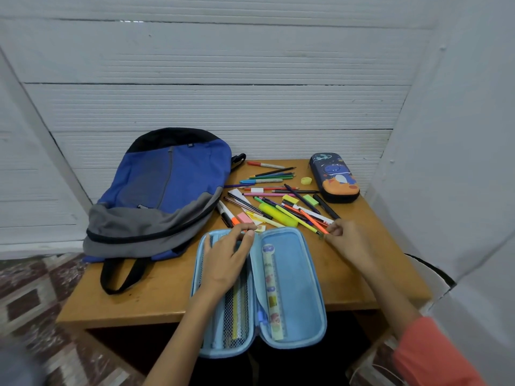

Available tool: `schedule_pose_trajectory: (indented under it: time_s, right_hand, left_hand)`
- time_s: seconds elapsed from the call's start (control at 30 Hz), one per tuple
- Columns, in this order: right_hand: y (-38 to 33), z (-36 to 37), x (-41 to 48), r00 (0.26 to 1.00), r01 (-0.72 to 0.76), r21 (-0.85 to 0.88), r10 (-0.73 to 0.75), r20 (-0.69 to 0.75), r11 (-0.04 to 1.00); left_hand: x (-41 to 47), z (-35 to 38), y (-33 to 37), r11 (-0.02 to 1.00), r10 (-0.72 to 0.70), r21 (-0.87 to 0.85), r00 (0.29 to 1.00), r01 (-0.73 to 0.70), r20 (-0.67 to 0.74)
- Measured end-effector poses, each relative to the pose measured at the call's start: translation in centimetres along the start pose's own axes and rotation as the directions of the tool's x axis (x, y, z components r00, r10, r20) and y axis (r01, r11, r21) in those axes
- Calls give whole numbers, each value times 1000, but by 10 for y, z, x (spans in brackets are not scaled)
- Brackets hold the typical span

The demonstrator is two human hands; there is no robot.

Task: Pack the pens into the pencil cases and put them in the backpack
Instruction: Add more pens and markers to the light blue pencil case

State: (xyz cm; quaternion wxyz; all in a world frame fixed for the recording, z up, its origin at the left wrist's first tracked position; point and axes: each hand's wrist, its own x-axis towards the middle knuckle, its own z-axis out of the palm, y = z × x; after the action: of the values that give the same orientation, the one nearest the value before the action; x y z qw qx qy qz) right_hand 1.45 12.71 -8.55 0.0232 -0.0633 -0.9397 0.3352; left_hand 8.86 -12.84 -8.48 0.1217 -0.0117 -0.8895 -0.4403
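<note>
A light blue pencil case [295, 274] lies open flat at the table's front edge, with a patterned ruler [271, 291] in its right half and a yellow pen under the mesh of its left half. My left hand [225, 260] rests on the left half, fingers relaxed. My right hand [348, 238] pinches the near ends of an orange pen [312, 220] and a yellow-green pen at the edge of a pile of pens and markers [267, 196]. A dark dinosaur pencil case [334, 176] lies zipped at the back right. A blue and grey backpack [164, 190] lies flat on the left.
The wooden table [139, 296] stands against a white ribbed wall [223, 107]. Erasers, sticky notes and a yellow sharpener [306, 180] lie among the pens. The backpack's black strap [122, 274] hangs toward the front edge. A patterned carpet [36, 302] covers the floor at the left.
</note>
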Motion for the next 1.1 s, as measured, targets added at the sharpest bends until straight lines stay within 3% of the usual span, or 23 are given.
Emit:
schedule_pose_trajectory:
  time_s: [0.1,0.2,0.3,0.37,0.43,0.5,0.57,0.7,0.8,0.87,0.93,1.03,1.1]
  right_hand:
    - [-4,6,0,999,-14,59,16,-46,998]
    - [-9,2,-3,977,68,288,-5,-213,955]
    - [-26,-16,-12,953,225,600,-44,-301,767]
    - [-42,-28,-18,957,255,769,-42,-285,586]
    - [-56,-33,-24,969,238,834,-60,-241,497]
    - [-67,-30,-30,985,171,820,-117,-127,547]
    - [-72,-17,-38,981,55,748,-175,82,662]
    - [-74,24,-57,863,-64,498,-203,463,865]
    - [-76,40,-59,813,-45,395,-196,548,918]
    - [-77,39,-55,827,-29,402,-204,524,915]
    - [-77,32,-47,890,18,416,-205,408,909]
    - [-66,22,-23,985,142,330,-168,50,933]
    - [-48,18,-4,983,154,196,-132,-125,968]
  left_hand:
    - [-1,-1,1,1000,0,-2,1000,0,-1]
    - [-1,-2,1,1000,-4,-5,1000,4,3]
    - [0,-2,1,1000,-3,6,1000,3,9]
    - [0,-1,0,1000,-3,12,1000,3,11]
    - [0,-1,0,1000,4,15,1000,-4,11]
    - [0,-1,0,1000,10,20,1000,-10,9]
    - [0,0,1,1000,6,24,1000,-6,8]
    - [-1,-1,1,1000,-12,9,1000,12,2]
    - [-1,-1,1,1000,-12,15,1000,12,4]
    - [-1,-1,1,1000,-15,14,1000,15,3]
    - [0,0,0,1000,-18,13,1000,18,2]
    - [0,0,0,1000,-25,15,1000,24,6]
    - [0,0,0,1000,-26,17,1000,25,10]
